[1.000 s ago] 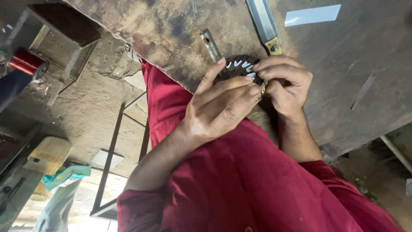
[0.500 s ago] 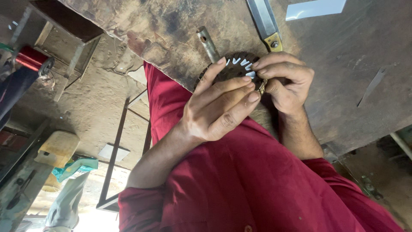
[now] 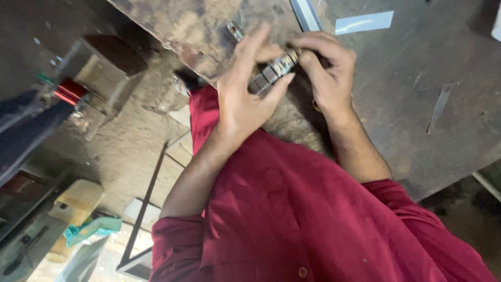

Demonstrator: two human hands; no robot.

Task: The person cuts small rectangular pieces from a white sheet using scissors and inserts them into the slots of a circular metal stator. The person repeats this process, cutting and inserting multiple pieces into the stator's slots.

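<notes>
Both hands meet at the near edge of a worn, rusty metal workbench (image 3: pixel 417 78). My left hand (image 3: pixel 242 102) and my right hand (image 3: pixel 329 78) together grip a small dark metal part (image 3: pixel 274 70) with pale markings. It is blurred and mostly hidden by the fingers. My left fingers wrap over it from the left, and my right fingertips pinch its right end. My red sleeves and shirt (image 3: pixel 313 219) fill the lower middle of the view.
On the bench lie a flat metal bar (image 3: pixel 305 13), a white strip (image 3: pixel 364 22), a small metal piece (image 3: pixel 235 31) and a thin metal sliver (image 3: pixel 438 107). A red-capped object (image 3: pixel 68 91), a thin metal frame (image 3: pixel 146 209) and a teal cloth (image 3: pixel 91 230) are left and below.
The view has shifted and closed in on the hands. The part has turned in my fingers: its round face with white marks no longer shows, and my left fingers reach further over it.
</notes>
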